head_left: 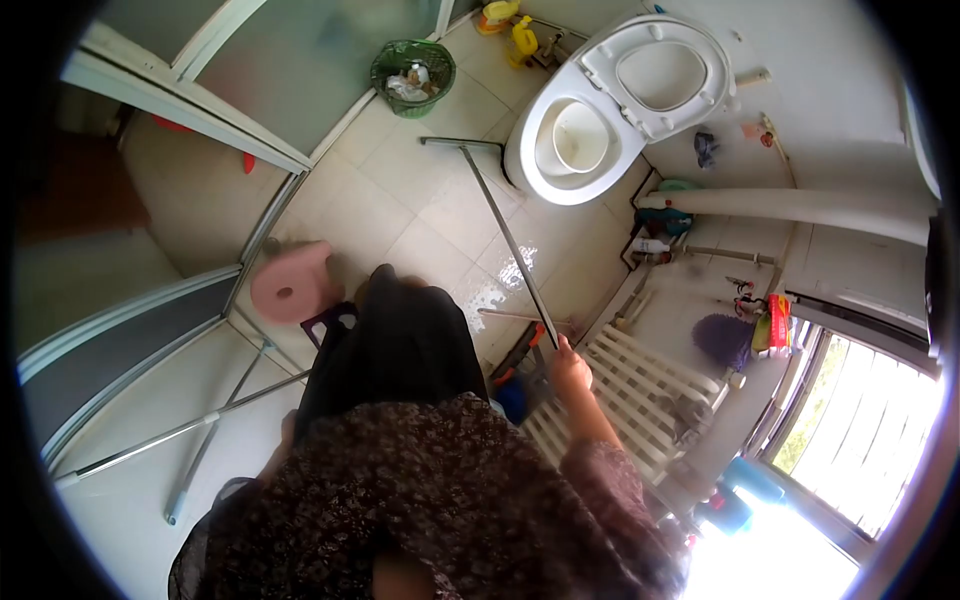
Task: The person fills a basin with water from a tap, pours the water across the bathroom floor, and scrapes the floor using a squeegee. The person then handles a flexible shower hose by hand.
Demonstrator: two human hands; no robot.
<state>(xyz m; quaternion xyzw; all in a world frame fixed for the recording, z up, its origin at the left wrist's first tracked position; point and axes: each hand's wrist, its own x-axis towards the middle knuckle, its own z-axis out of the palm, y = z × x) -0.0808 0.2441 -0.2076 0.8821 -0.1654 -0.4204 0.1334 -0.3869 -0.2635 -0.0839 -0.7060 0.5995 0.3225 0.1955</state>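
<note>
My right hand (pixel 571 372) is closed around the long metal handle of a floor squeegee (pixel 507 236). The handle slants away from me, and its narrow head rests on the tiles beside the base of the white toilet (pixel 640 110). Wet, shiny patches lie on the tiled floor (pixel 385 220) left of the handle. Of my left hand (pixel 287 432), only a small part shows at my side, against my dark clothing; its fingers are hidden. Close to it, a silver pole (pixel 220 412) crosses another thin pole.
A pink stool (pixel 292 284) stands at the left by the sliding door track. Farther off is a green waste basket (pixel 413 78) with rubbish, near yellow bottles (pixel 522 42). A white slatted rack (pixel 640 385) and a radiator-side window (pixel 850 430) are at the right. A white bucket (pixel 580 138) sits in the toilet.
</note>
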